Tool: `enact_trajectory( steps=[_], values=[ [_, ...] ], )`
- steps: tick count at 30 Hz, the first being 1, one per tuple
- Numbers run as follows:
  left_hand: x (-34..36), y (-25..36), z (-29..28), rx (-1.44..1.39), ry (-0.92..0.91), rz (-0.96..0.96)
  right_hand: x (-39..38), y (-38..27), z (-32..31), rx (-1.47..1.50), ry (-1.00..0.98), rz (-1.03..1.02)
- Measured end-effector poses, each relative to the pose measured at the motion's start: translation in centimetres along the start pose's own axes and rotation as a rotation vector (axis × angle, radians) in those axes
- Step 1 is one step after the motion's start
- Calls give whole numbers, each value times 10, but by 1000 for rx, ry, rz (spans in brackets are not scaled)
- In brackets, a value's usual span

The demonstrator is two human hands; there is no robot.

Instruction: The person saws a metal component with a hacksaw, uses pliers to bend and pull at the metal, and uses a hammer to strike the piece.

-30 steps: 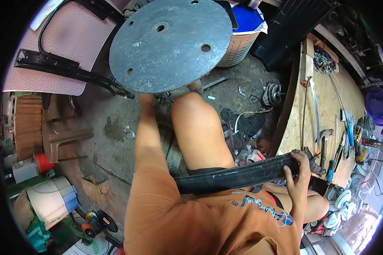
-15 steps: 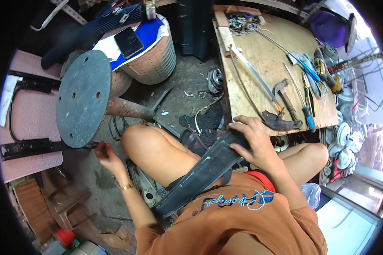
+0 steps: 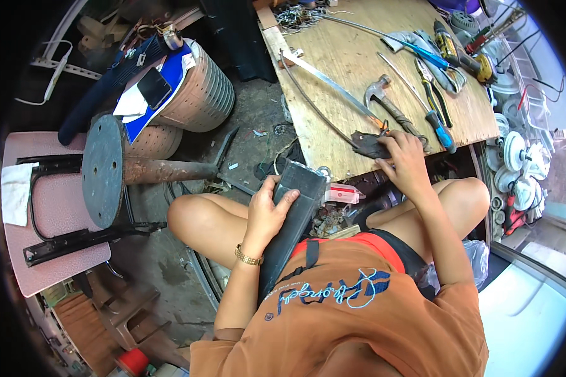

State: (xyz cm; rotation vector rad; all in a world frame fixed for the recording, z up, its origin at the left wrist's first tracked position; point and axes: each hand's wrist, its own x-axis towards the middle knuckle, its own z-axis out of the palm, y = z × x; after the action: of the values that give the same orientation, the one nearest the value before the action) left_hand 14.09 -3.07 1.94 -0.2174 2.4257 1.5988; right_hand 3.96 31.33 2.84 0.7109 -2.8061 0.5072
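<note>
My left hand [image 3: 268,210] grips a long black rectangular bar [image 3: 295,200], thumb on its top face and fingers on the near-left side. The bar stands tilted against my lap, its far end pointing toward the workbench. On the plywood bench, my right hand [image 3: 404,160] closes over the dark, wrapped handle [image 3: 370,146] of a hacksaw [image 3: 333,88]. Its silver blade and thin bowed frame point away to the far left. Beside it lie a claw hammer [image 3: 387,103], pliers [image 3: 434,94] and a blue-handled screwdriver [image 3: 440,129].
The plywood bench [image 3: 321,144] also holds a yellow-black drill [image 3: 453,47] and a pile of small metal parts [image 3: 299,19]. At left stand a round metal plate on a post [image 3: 104,169], a pink chair [image 3: 56,245] and a basket [image 3: 201,94] with a phone [image 3: 153,88].
My left hand has come from the left side onto the bar. The right hand has left the bar and moved onto the hacksaw handle. The bar is now steeper.
</note>
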Motion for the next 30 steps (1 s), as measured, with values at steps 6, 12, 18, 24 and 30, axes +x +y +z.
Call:
enact_trajectory(
  steps=[6,12,18,24,30],
  values=[
    [11,4,18,398,182,49,5,11,-1,21,-96,-17],
    [9,20,38,630,225,245,-3,13,-3,33,-37,-82],
    [9,25,69,780,319,391,-19,3,-23,884,179,242],
    [15,19,71,730,280,380,-60,-18,-5,1084,57,318],
    [17,19,70,749,291,396,-57,-19,5,1045,-40,237]
  ],
)
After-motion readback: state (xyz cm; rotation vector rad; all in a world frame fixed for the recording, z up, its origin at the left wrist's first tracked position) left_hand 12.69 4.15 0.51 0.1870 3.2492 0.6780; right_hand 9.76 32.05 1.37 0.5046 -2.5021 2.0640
